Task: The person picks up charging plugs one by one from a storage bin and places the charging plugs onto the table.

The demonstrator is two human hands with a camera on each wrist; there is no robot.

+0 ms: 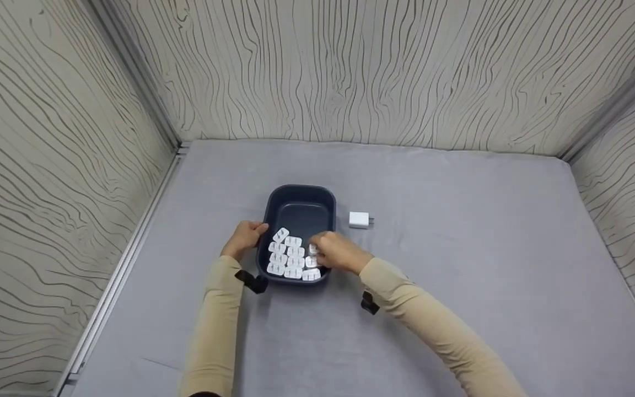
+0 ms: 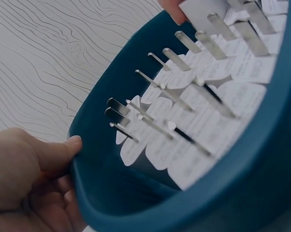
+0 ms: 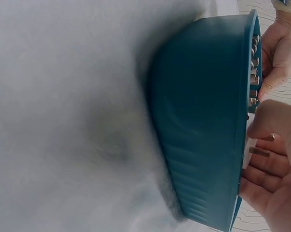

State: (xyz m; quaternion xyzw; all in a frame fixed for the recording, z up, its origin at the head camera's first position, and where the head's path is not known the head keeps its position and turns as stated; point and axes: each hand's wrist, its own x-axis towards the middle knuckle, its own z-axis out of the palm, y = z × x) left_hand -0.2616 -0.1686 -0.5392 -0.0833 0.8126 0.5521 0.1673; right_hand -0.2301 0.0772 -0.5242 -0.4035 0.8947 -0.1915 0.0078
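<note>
A dark blue plastic tub sits on the cloth, its near part filled with white plug chargers in rows, their metal prongs pointing up. My left hand grips the tub's left rim; in the left wrist view the thumb rests on the rim with the fingers curled outside it. Inside the right edge, my right hand pinches a white charger between thumb and fingers. Its prongs show in the right wrist view, and the hand hides part of its body.
One more white charger lies on the grey cloth right of the tub, prongs pointing right. Wood-patterned panels stand at the back and both sides. The far part of the tub shows its bare floor.
</note>
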